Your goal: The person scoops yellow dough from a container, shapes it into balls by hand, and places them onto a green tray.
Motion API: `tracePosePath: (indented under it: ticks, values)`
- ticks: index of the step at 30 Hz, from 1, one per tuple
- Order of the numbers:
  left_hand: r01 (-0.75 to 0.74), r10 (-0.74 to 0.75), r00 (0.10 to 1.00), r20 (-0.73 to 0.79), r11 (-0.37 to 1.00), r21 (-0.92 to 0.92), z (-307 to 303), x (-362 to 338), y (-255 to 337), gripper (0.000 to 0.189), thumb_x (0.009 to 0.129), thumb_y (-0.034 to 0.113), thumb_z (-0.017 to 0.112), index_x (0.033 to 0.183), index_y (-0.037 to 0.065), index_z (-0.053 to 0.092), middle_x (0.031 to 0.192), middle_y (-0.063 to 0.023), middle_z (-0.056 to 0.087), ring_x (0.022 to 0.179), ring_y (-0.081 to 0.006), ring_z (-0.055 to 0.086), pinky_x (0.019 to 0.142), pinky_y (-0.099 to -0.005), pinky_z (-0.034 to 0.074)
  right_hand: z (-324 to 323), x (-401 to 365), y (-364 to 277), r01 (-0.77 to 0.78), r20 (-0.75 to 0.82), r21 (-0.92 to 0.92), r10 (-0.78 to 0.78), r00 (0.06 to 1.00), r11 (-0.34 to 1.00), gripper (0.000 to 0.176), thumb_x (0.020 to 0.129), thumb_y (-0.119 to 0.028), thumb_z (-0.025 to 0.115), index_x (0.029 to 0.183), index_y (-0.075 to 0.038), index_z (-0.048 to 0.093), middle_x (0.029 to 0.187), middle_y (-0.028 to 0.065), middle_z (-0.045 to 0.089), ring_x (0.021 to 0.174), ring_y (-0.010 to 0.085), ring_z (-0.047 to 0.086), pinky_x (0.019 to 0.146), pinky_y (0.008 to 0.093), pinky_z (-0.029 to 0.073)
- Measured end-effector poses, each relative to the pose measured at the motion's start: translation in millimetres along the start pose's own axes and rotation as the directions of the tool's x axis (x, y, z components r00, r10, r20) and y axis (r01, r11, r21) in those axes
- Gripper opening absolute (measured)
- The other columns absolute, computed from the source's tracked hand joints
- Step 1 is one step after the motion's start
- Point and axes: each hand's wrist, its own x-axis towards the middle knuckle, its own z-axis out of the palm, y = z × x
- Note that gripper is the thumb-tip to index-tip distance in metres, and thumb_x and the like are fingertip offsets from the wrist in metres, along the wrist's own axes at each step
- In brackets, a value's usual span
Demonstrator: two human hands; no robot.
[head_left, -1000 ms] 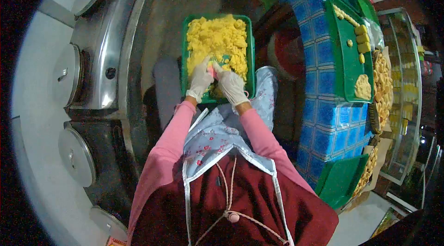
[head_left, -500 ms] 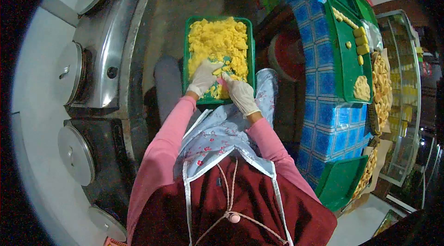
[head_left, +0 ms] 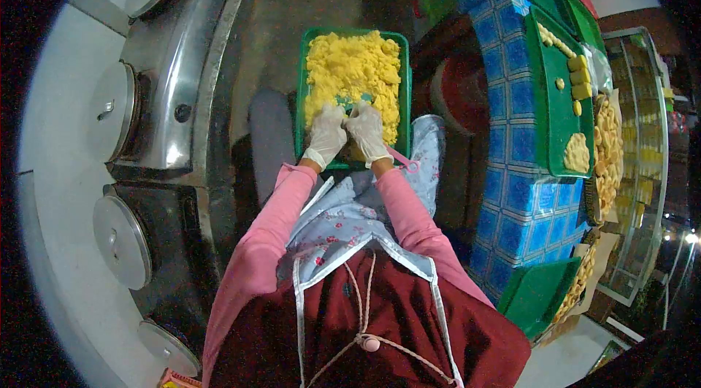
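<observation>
A green tray (head_left: 301,89) heaped with crumbly yellow mash (head_left: 354,67) rests over my lap. Both hands wear thin translucent gloves and meet over the near part of the mash. My left hand (head_left: 326,134) has its fingers curled inward, fingertips close to the other hand's. My right hand (head_left: 367,131) is curled the same way beside it; whatever sits between the fingers is hidden. A pink handle with a ring end (head_left: 411,166) pokes out beside my right wrist, over the tray's near right corner; its other end is covered.
To the right, a blue checked tablecloth (head_left: 507,132) carries a green tray (head_left: 542,107) with yellow blocks (head_left: 579,78) and a pale dough lump (head_left: 577,153). Several round-lidded steel units line the left, one lid (head_left: 113,112) near me. Baked pieces (head_left: 606,143) lie beyond the cloth.
My hands have come together and curled inward over the mash. The pink tool, earlier between them, now shows its ringed handle by my right wrist. The view has shifted slightly.
</observation>
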Motion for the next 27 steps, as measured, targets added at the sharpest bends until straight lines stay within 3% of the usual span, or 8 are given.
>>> tracePosePath:
  ticks: [8,12,15,16,17,19,22,27]
  values:
    - [0.048,-0.05,0.998,-0.031,0.997,-0.066,-31.8,-19.1,28.7,0.031,0.07,0.008,0.063,0.099,0.005,0.054,0.099,-0.0223,0.054,0.084,-0.0454,0.058,0.069,-0.0531,0.047,-33.4,-12.8,-12.9,-0.075,0.122,0.23,0.048,0.991,0.97,0.03,0.07,-0.028,0.08,0.083,-0.007,0.064,0.081,0.0168,0.067,0.084,0.0375,0.065,0.074,0.0462,0.051]
    - [0.241,-0.239,0.97,0.045,0.969,-0.056,-45.3,-39.9,32.5,0.03,0.07,0.013,0.067,0.096,0.004,0.056,0.096,-0.0226,0.053,0.084,-0.0436,0.059,0.071,-0.0507,0.048,-27.7,-17.1,-10.6,0.476,-0.072,-0.082,-0.481,0.874,0.876,0.02,0.073,-0.019,0.074,0.086,-0.007,0.064,0.091,0.0149,0.066,0.092,0.0344,0.061,0.078,0.0448,0.048]
    - [0.333,-0.343,0.933,-0.106,0.937,-0.102,-54.5,-34.6,40.6,0.027,0.073,0.015,0.068,0.093,0.003,0.056,0.095,-0.0221,0.053,0.086,-0.0432,0.058,0.072,-0.0505,0.048,-13.4,-13.8,-14.7,0.554,0.076,-0.327,-0.563,0.823,0.765,0.015,0.076,-0.013,0.067,0.09,-0.007,0.065,0.087,0.0148,0.064,0.086,0.0352,0.06,0.074,0.0474,0.046]
    - [0.267,-0.285,0.94,-0.19,0.957,-0.113,-57.9,-30.3,38.4,0.028,0.075,0.018,0.069,0.094,0.002,0.057,0.094,-0.0212,0.053,0.088,-0.0424,0.058,0.073,-0.0498,0.047,-12.6,-13.5,-14.2,0.617,-0.016,-0.231,-0.637,0.771,0.752,0.015,0.078,-0.009,0.061,0.093,-0.008,0.064,0.082,0.014,0.062,0.083,0.0347,0.059,0.07,0.0483,0.044]
    - [0.261,-0.285,0.936,-0.207,0.956,-0.137,-59.4,-23.1,37.2,0.029,0.077,0.018,0.069,0.098,0.002,0.058,0.095,-0.0209,0.054,0.091,-0.0418,0.057,0.076,-0.0492,0.047,-12.0,-16.1,-13.3,0.564,0.02,-0.267,-0.58,0.814,0.782,0.02,0.079,-0.015,0.064,0.098,-0.008,0.064,0.086,0.0132,0.064,0.085,0.0357,0.06,0.074,0.0469,0.046]
    - [0.09,-0.131,0.935,-0.329,0.986,-0.137,-49.6,-3.1,28.1,0.03,0.078,0.015,0.068,0.103,0.001,0.06,0.097,-0.0209,0.055,0.093,-0.0411,0.057,0.079,-0.0482,0.046,-9.3,-21.1,-4.6,0.52,-0.249,-0.038,-0.512,0.822,0.853,0.026,0.081,-0.022,0.067,0.103,-0.009,0.065,0.09,0.0131,0.066,0.087,0.0364,0.062,0.079,0.0454,0.049]
    - [-0.113,0.094,0.957,-0.273,0.992,-0.054,-45.6,45.9,30.0,0.03,0.081,0.013,0.067,0.108,0.0,0.06,0.099,-0.0202,0.056,0.096,-0.0405,0.057,0.081,-0.0479,0.047,-54.1,-37.3,-12.7,0.064,-0.146,0.323,-0.017,0.989,0.944,0.036,0.082,-0.028,0.068,0.113,-0.009,0.065,0.093,0.0134,0.068,0.084,0.0291,0.066,0.076,0.041,0.052]
    - [-0.201,0.209,0.978,-0.01,0.95,0.238,-2.7,98.0,16.3,0.04,0.083,0.009,0.066,0.121,0.001,0.054,0.105,-0.0219,0.055,0.096,-0.0395,0.06,0.08,-0.0458,0.051,-184.4,-56.4,-39.7,0.139,-0.247,0.572,0.008,0.969,0.808,0.036,0.083,-0.016,0.073,0.117,-0.007,0.064,0.09,0.0011,0.066,0.077,0.0102,0.06,0.07,0.0267,0.05]
